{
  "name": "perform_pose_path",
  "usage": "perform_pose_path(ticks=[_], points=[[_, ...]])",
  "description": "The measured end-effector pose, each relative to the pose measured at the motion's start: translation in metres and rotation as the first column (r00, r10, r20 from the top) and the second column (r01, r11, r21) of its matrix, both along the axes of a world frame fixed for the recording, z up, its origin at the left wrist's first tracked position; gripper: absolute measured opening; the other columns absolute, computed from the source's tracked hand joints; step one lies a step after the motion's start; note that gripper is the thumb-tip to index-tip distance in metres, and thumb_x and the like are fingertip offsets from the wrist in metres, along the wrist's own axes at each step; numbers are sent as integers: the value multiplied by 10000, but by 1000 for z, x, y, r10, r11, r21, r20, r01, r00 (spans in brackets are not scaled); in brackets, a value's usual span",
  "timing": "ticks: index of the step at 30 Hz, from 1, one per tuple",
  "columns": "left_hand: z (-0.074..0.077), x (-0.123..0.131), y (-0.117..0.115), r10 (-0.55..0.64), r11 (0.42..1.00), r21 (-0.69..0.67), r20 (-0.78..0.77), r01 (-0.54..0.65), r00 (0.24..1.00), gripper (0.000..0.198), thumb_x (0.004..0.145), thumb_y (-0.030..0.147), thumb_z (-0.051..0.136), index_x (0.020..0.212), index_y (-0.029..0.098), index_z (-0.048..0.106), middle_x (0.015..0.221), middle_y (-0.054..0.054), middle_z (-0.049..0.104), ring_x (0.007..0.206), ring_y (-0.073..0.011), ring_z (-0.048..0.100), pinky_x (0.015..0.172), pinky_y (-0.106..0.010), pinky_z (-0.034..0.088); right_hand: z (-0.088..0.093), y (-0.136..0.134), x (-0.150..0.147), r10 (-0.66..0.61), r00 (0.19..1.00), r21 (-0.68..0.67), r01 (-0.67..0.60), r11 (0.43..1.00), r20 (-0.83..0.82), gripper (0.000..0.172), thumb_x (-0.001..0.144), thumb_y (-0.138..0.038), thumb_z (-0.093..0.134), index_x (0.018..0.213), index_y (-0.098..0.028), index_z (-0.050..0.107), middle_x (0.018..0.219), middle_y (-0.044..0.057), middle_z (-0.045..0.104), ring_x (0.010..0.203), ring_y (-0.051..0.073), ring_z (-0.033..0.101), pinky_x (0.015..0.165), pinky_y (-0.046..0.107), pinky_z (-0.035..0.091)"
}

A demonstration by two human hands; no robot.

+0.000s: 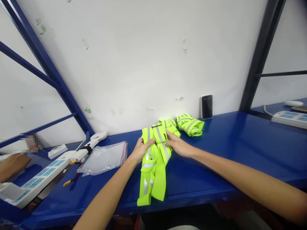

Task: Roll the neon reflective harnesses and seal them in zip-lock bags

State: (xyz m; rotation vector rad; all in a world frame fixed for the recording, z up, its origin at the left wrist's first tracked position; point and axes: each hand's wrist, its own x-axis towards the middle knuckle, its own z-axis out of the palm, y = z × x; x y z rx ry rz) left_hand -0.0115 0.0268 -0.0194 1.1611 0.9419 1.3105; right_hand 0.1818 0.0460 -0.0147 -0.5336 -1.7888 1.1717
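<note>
Between my hands is a neon yellow reflective strap harness [160, 172] with silver stripes and dark buckles. Its loose bands hang down over the front edge of the blue table. My left hand [141, 149] is closed on its left side, thumb on top of the webbing. On the other side my right hand [178, 144] grips the bands near a black buckle, its fingertips partly hidden. Just behind lies more of the same webbing [168, 122], partly covered by the held piece. A rolled reflective strap bundle [190, 124] rests further right by the wall.
Clear zip bags [105, 158] lie left on the blue table [230, 150]. Beyond them are a white power strip [45, 174], a small fan [98, 136] and a cable with yellow connectors [68, 182]. A black-fronted device [206, 107] leans near the wall. Another person's hand [16, 163] shows far left.
</note>
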Motion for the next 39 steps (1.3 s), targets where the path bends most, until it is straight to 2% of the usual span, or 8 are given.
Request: perform_pose_path(ticks=[4, 9, 19, 26, 29, 32, 36, 39], points=[[0, 1, 5, 44, 997, 70, -51, -41, 998, 442, 604, 383, 848, 916, 113, 690, 807, -82, 737, 616, -191, 677, 628, -314, 548, -1, -1, -3, 65, 997, 26, -64, 998, -39, 514, 804, -194, 595, 1310, -244, 521, 1271, 38, 633, 1137, 246, 600, 1015, 439, 461], [0, 8, 8, 115, 975, 200, -89, -95, 989, 431, 599, 366, 851, 924, 128, 697, 958, -94, 745, 805, -221, 694, 729, -303, 536, -6, 5, -6, -76, 995, 64, 80, 995, -69, 436, 752, -252, 717, 1166, -184, 598, 1163, 73, 680, 1051, 254, 640, 964, 427, 484], [2, 21, 4, 276, 928, 276, -60, -250, 959, 429, 671, 390, 799, 981, 118, 682, 1032, -119, 732, 886, -244, 687, 760, -306, 526, -5, -2, -11, -112, 990, -120, 102, 988, -83, 318, 717, -307, 753, 994, -182, 659, 1031, 80, 734, 1008, 291, 673, 949, 492, 495], [-1, 25, 6, 281, 902, 361, -77, -236, 956, 405, 704, 355, 777, 1018, 129, 658, 1014, -100, 731, 893, -229, 684, 787, -310, 522, -2, -9, -14, -143, 980, -271, 101, 957, -140, 334, 698, -236, 760, 1005, -197, 635, 1021, 64, 736, 975, 257, 683, 903, 432, 528], [-3, 21, 11, 238, 902, 384, -63, -197, 969, 398, 694, 337, 786, 1010, 140, 649, 993, -85, 729, 871, -214, 682, 788, -311, 524, 8, -12, -10, -88, 982, -409, 12, 913, -167, 368, 704, -204, 749, 1051, -212, 625, 1020, 46, 734, 925, 235, 691, 820, 372, 553], [-4, 14, 16, 226, 898, 400, -69, -180, 972, 389, 682, 321, 795, 998, 145, 651, 981, -78, 727, 866, -205, 678, 794, -309, 524, 18, -13, -1, 52, 974, -513, -162, 843, -223, 404, 753, -252, 723, 1140, -251, 605, 1096, 42, 710, 938, 224, 683, 752, 336, 557], [-4, 6, 20, 224, 892, 417, -74, -174, 972, 362, 657, 300, 810, 943, 142, 655, 935, -67, 722, 841, -198, 670, 787, -310, 520, 27, -11, 8, 218, 912, -567, -390, 725, -348, 413, 879, -473, 580, 1222, -242, 581, 1156, 73, 682, 1007, 225, 660, 870, 377, 521], [-4, 5, 20, 213, 890, 430, -98, -151, 972, 338, 657, 288, 807, 919, 144, 648, 921, -55, 711, 836, -191, 658, 786, -306, 511, 27, -10, 10, 267, 893, -550, -437, 712, -363, 424, 908, -508, 530, 1223, -231, 593, 1179, 81, 667, 1043, 226, 637, 900, 376, 498]])
